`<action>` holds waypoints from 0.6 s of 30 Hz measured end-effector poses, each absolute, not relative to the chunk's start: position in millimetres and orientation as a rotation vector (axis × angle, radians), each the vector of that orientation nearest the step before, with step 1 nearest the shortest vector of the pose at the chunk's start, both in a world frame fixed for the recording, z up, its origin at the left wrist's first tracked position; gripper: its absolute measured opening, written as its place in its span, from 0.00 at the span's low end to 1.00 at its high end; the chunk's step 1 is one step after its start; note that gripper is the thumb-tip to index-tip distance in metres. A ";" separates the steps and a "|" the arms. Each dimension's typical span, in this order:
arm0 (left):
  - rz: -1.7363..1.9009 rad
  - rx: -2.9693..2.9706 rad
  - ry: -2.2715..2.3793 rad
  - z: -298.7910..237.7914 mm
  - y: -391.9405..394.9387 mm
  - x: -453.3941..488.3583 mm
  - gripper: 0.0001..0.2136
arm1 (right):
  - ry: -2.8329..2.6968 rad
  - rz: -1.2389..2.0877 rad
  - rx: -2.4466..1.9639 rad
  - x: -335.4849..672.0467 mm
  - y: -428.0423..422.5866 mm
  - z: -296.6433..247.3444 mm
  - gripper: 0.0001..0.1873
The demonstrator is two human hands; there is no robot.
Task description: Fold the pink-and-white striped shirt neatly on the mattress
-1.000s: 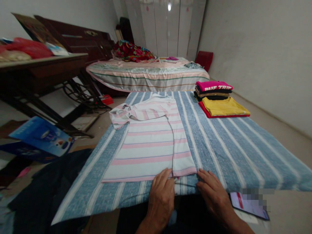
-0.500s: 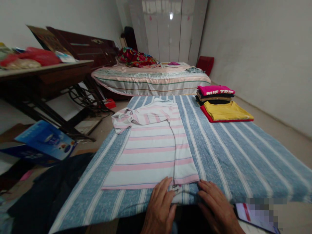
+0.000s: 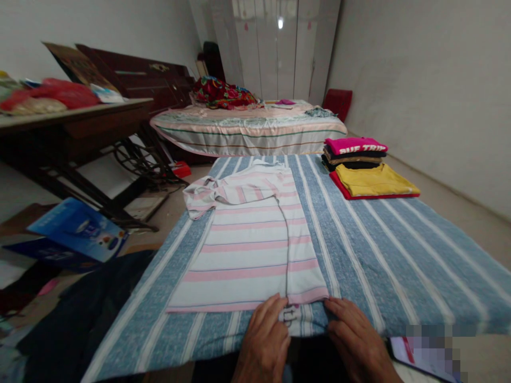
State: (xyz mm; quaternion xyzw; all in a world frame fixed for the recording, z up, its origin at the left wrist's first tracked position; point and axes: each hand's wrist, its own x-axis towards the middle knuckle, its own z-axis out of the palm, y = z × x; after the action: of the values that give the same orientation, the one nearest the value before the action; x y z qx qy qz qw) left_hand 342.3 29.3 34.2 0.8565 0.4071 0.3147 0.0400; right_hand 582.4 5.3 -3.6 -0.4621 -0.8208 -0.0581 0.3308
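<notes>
A white short-sleeved shirt with pink stripes (image 3: 243, 255) lies spread on a blue striped cloth (image 3: 371, 266). Its right side is folded inward, leaving a long edge down the body, and the sleeve part at the upper left is bunched. At the near hem, my left hand (image 3: 263, 338) rests with its fingers stretched out beside the folded edge, holding nothing I can see. My right hand (image 3: 357, 335) has its fingertips closed at the hem's right corner, with the thumb hidden below. Some dark print on the cloth shows between the hands.
Folded yellow (image 3: 373, 180) and red clothes lie at the far right, before a stack topped by a pink shirt (image 3: 355, 146). A phone (image 3: 423, 356) is by the near right edge. A sewing-machine table (image 3: 75, 114), a blue box (image 3: 80, 229) and another bed (image 3: 247, 133) stand around.
Both hands stay at the near hem with only slight shifts. The left thumb has drawn closer to its fingers. The shirt keeps its folded shape.
</notes>
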 end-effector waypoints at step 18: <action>1.142 2.727 1.053 26.0 23.9 340.1 0.08 | -2.047 -0.130 -1.167 561.7 33.3 44.1 0.20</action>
State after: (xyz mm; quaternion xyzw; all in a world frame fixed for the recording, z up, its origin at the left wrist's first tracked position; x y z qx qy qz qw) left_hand 340.1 23.9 26.0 0.8690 0.3355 0.3638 0.0014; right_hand 561.7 33.3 44.1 -0.4573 -0.8020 -0.0511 0.3809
